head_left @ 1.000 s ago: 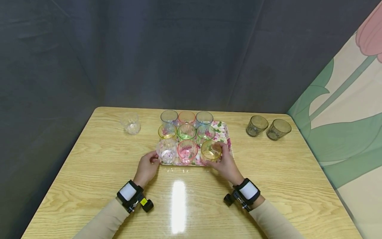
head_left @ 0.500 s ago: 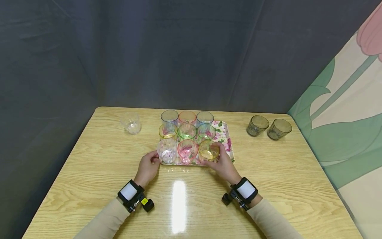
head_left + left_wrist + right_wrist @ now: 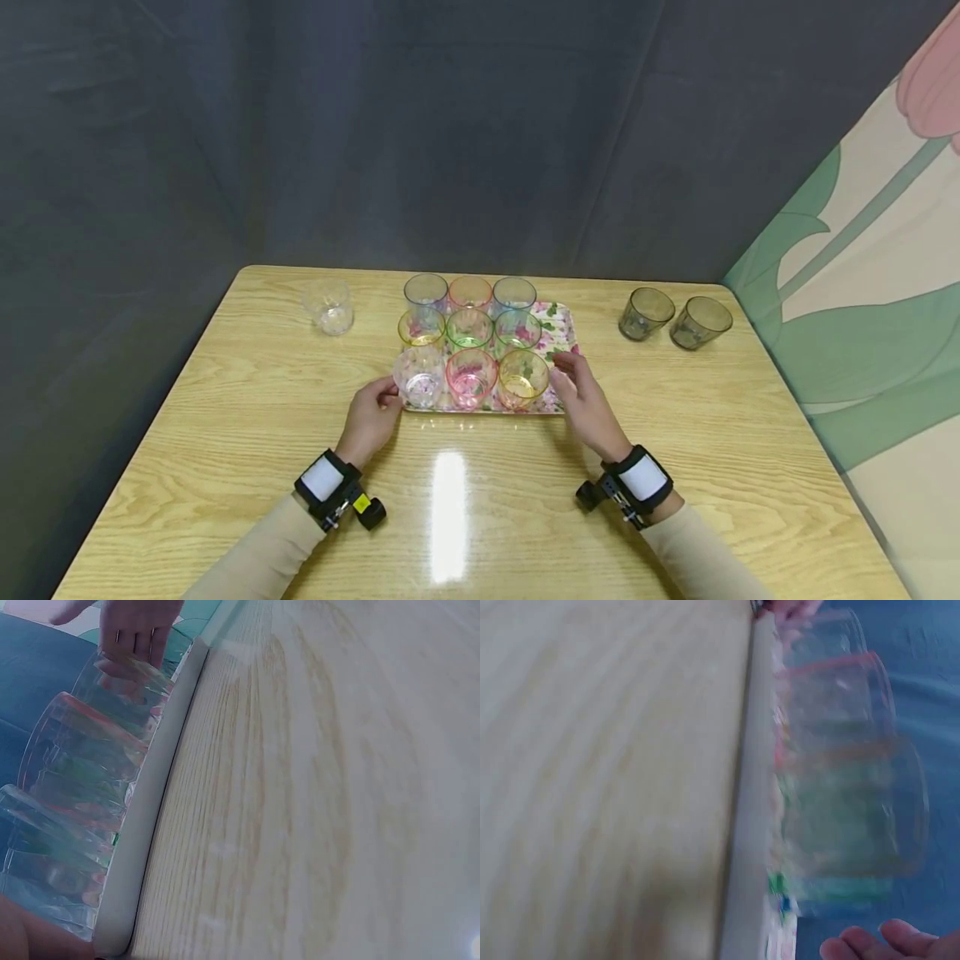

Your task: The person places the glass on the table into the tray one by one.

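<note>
A floral tray [image 3: 558, 333] carries glasses in rows of three with clear, pink, yellow, green and blue tints. At its front left corner my left hand [image 3: 372, 421] grips the tray edge, close beside the clear glass [image 3: 420, 379]. The pink-rimmed glass [image 3: 471, 379] stands in the middle of the front row. To its right is the yellow-rimmed glass [image 3: 522, 379], upright on the tray. My right hand [image 3: 588, 408] is just right of that glass, fingers relaxed and holding nothing. In the right wrist view its fingertips [image 3: 900, 937] show apart from the yellow-rimmed glass [image 3: 847, 810].
A lone clear glass [image 3: 330, 308] stands at the back left of the wooden table [image 3: 247, 433]. Two dark smoky glasses [image 3: 647, 315] are at the back right. A dark curtain [image 3: 450, 142] hangs behind the table, and a flower-patterned cloth [image 3: 885, 333] is on the right.
My right hand slid the yellow-rimmed glass slightly left towards the pink one, then let go and moved off to the right. The left hand has stayed at the tray corner.
</note>
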Action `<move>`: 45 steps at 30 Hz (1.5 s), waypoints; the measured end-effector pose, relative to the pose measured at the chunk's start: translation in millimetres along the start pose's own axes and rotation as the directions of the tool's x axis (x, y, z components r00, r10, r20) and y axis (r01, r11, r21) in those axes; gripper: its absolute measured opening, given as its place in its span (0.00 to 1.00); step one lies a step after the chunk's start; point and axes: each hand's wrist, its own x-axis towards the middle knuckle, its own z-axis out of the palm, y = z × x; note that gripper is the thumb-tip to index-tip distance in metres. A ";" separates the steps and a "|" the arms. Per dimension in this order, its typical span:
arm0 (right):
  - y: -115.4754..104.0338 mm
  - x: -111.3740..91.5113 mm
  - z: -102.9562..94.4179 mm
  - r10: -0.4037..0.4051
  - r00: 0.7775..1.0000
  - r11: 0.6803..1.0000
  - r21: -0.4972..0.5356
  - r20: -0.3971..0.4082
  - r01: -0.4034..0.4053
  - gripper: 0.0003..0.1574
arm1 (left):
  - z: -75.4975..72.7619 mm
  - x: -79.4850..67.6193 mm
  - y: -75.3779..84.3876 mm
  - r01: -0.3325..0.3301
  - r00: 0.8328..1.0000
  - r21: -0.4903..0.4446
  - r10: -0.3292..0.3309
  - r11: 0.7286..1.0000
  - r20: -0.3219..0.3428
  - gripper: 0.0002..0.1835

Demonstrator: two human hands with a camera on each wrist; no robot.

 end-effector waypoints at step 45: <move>49.7 6.1 -37.8 0.331 0.933 0.788 -0.585 0.139 -0.192 0.31 | -1.7 0.5 2.2 0.019 1.000 -0.034 -0.019 0.999 0.019 0.21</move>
